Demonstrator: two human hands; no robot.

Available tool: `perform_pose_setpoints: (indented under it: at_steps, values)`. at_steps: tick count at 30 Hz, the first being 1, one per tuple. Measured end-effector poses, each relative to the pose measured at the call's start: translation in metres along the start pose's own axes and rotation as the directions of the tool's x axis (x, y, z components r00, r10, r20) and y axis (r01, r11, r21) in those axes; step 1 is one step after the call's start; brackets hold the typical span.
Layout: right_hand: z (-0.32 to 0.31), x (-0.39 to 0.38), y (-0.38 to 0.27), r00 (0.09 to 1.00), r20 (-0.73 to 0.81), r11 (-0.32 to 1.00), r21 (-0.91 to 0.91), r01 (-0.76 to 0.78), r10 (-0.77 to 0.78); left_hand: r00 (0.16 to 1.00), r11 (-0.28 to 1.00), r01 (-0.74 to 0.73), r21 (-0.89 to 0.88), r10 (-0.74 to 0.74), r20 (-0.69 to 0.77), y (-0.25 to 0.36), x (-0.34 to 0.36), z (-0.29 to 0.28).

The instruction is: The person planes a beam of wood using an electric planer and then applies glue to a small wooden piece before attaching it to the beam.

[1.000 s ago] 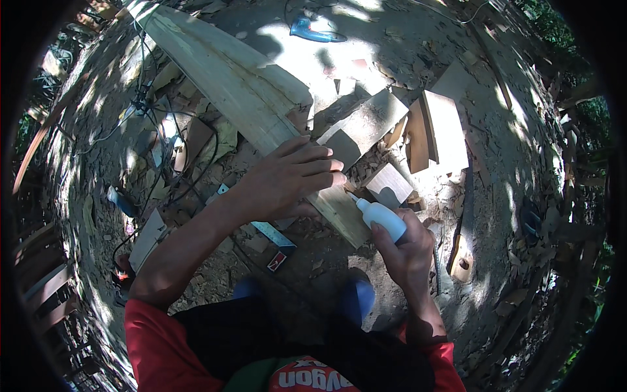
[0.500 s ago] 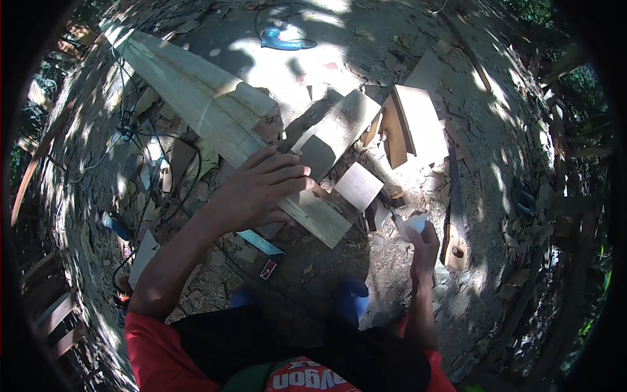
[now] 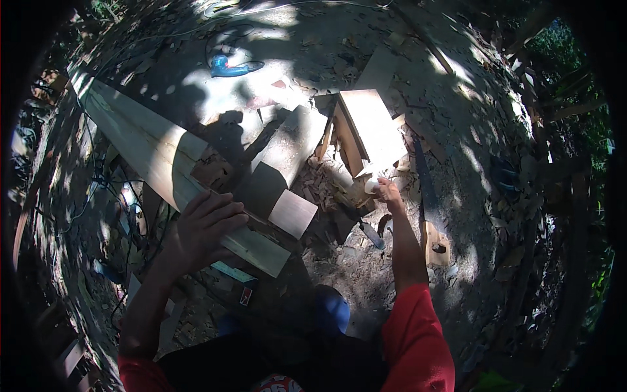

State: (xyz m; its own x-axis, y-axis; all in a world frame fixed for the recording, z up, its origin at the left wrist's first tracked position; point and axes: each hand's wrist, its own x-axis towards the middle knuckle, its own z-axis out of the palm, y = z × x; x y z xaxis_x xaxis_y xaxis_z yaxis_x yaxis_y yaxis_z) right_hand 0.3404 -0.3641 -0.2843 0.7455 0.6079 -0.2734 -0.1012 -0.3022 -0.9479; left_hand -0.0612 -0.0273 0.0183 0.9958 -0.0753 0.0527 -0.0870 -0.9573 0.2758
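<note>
My left hand [image 3: 204, 230] lies with its fingers stretched out over the near part of a long wooden board [image 3: 140, 147]. A small square wooden block [image 3: 294, 213] sits just right of those fingers, beside a second, shorter plank [image 3: 297, 140]. My right hand [image 3: 390, 195] pinches a small white rounded piece [image 3: 371, 185], whose exact kind I cannot make out. It is close to the near end of an angled, box-like piece of joined boards [image 3: 375, 127]. Below it on the ground lies a narrow tool [image 3: 371, 235], partly lost in shadow.
A handsaw with a wooden handle [image 3: 437, 244] lies to the right of my right forearm. Farther off is a blue power tool [image 3: 232, 67] with a cord. Under the board's near end a light-blue flat strip [image 3: 234, 272] shows. Wood chips and offcuts litter the ground.
My right hand has moved forward with the white piece, from low on the right to the angled boards. My left hand remains on the long board. The whole view has shifted.
</note>
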Motion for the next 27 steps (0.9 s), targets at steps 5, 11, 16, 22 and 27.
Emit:
perform_pose_setpoints:
  at_steps: [5, 11, 16, 22, 27]
  values:
    - [0.024, 0.029, 0.019, 0.997, 0.076, 0.996, 0.085, -0.032, 0.025, 0.999, 0.999, 0.031, -0.028, -0.031, 0.008, 0.0, -0.006, -0.007]
    - [0.032, -0.001, 0.002, 0.9, -0.407, 0.887, -0.458, -0.055, -0.154, 0.999, 1.0, 0.02, -0.003, -0.02, 0.035, -0.006, -0.01, 0.0]
    - [0.125, -0.145, -0.15, 0.913, -0.29, 0.956, -0.037, 0.29, -0.288, 0.997, 1.0, 0.02, 0.018, -0.021, 0.069, -0.012, -0.016, 0.003]
    - [0.194, -0.205, -0.264, 0.642, 0.353, 0.425, -0.523, 0.739, -0.681, 0.997, 1.0, -0.002, 0.011, 0.003, -0.081, -0.009, -0.018, 0.002]
    - [0.208, -0.191, -0.27, 0.625, 0.485, 0.268, -0.616, 0.741, -0.612, 0.984, 0.999, -0.047, -0.017, 0.043, -0.172, -0.008, -0.013, 0.01]
